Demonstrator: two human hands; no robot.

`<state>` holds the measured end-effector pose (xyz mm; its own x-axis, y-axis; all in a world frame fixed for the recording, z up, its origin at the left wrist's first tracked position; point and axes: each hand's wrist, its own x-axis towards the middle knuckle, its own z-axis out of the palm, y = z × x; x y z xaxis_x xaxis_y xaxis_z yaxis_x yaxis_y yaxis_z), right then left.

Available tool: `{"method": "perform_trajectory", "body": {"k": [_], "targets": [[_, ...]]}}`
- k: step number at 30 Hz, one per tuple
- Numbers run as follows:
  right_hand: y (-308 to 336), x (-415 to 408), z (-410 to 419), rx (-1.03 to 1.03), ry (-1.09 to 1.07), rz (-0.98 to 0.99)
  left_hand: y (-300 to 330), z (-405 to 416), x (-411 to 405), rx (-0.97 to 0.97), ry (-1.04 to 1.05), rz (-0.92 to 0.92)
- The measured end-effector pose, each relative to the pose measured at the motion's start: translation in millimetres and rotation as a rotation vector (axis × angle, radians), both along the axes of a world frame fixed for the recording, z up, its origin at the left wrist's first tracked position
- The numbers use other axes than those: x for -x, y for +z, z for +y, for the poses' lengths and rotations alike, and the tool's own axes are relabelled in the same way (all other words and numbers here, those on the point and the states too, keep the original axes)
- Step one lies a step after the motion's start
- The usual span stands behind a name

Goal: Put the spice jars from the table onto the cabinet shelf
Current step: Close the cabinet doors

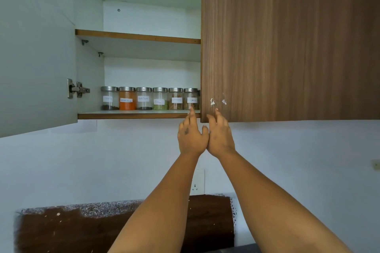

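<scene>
reaching up empty, left hand and right hand keep each grip open below six shelved spice jars.

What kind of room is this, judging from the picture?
Most likely a home kitchen: a wall cabinet with one door open, a row of labelled spice jars on its lower shelf, and a speckled stone counter below.

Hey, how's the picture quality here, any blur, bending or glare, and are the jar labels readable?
Head view: wide-angle bending bows the open cabinet door and the closed door's top edge; light is soft and even, with no strong glare on the jars; their labels are too small and soft to read; the left hand and right hand look slightly smeared.
</scene>
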<state>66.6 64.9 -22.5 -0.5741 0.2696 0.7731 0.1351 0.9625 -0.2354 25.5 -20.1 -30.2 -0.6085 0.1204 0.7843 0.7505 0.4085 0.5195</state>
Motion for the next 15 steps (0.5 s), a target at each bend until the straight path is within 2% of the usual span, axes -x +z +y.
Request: {"method": "perform_trajectory", "body": {"k": [4, 15], "targets": [[-16.6, -37.3, -17.9, -0.089, -0.061, 0.111, -12.8, -11.0, -37.5, -0.054, 0.05, -0.028], [-43.8, -143.5, -87.8, -0.096, 0.036, 0.199, -58.4, -85.3, -179.8, -0.134, 0.18, -0.039]]}}
